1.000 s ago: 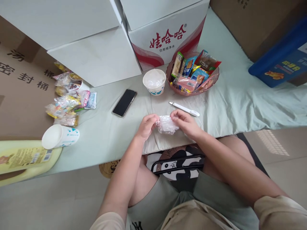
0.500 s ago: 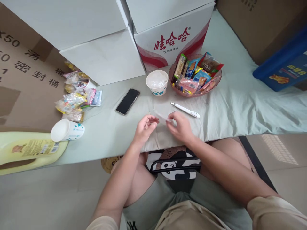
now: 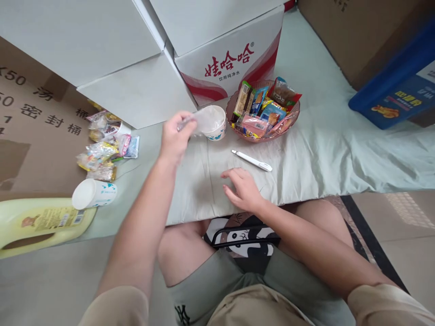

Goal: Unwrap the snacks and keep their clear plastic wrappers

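Observation:
My left hand (image 3: 176, 138) is raised beside a white paper cup (image 3: 216, 133) with a blue-green print. Its fingers and thumb pinch a pale, see-through plastic piece (image 3: 202, 121) that overlaps the cup's rim from my view. A dark grey edge shows between the fingers; what it belongs to I cannot tell. My right hand (image 3: 241, 189) hovers low over the cloth near the front edge, fingers loosely curved and apart, seemingly holding nothing. Just beyond it lies a white utility knife (image 3: 251, 160). Behind the knife stands a pink glass bowl (image 3: 263, 137) filled with wrapped snacks (image 3: 260, 111).
White boxes (image 3: 217, 77) rise behind the cup. To the left are a heap of wrapped snacks (image 3: 102, 154), a tipped paper cup (image 3: 102, 194) and a yellow jug (image 3: 47, 222). A blue container (image 3: 394, 95) stands at the right, beside a brown carton (image 3: 360, 40).
My left hand has moved away from my right, up and left toward the cup. The dark phone on the cloth is no longer visible there. My right hand has lowered and opened.

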Available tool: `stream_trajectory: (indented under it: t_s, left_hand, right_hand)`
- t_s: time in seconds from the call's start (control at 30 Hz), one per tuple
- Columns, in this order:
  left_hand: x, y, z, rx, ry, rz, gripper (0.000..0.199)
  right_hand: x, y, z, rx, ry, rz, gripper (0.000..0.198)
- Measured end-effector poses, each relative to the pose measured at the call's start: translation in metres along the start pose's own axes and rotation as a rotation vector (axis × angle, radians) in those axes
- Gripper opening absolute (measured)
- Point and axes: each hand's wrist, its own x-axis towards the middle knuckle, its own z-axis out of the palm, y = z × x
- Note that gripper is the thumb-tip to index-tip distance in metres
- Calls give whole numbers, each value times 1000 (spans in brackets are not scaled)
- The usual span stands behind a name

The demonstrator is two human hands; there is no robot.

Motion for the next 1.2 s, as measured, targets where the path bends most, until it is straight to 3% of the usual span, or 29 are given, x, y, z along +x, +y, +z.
stream_trajectory:
  t_s: [0.13,0.23,0.33,0.43,0.57,0.7,0.8,0.87,1.03,1.2]
  left_hand:
    - [74,-3,13,323,-255,6,23]
    - [91,-11,24,717,-328,-70,24]
    - [89,-10,29,1013,-351,-20,29]
    - [85,0,33,1129,-403,39,30]
    - [81,17,39,1195,-627,-7,28]
    - [72,26,39,1245,-873,-69,40]
    - [61,23,42,1343,-1020,-26,52]
    - [54,20,47,1412,-1027,11,53]
    - [41,16,52,1459,-873,79,44]
    - [36,15,21,1391,-721,118,37]
  right_hand:
    - [1,4,3,42,-94,69,26]
    - [1,4,1,58,-172,114,30]
    - [3,3,-3,59,-201,123,32]
    - [6,1,-4,61,-204,132,32]
    - [8,-1,-2,78,-222,136,33]
    - [8,-1,0,84,-245,129,34]
    - [7,0,1,81,-247,128,34]
    - [7,0,2,76,-248,130,34]
    - [8,1,3,68,-245,132,34]
    - [6,0,-1,80,-215,130,33]
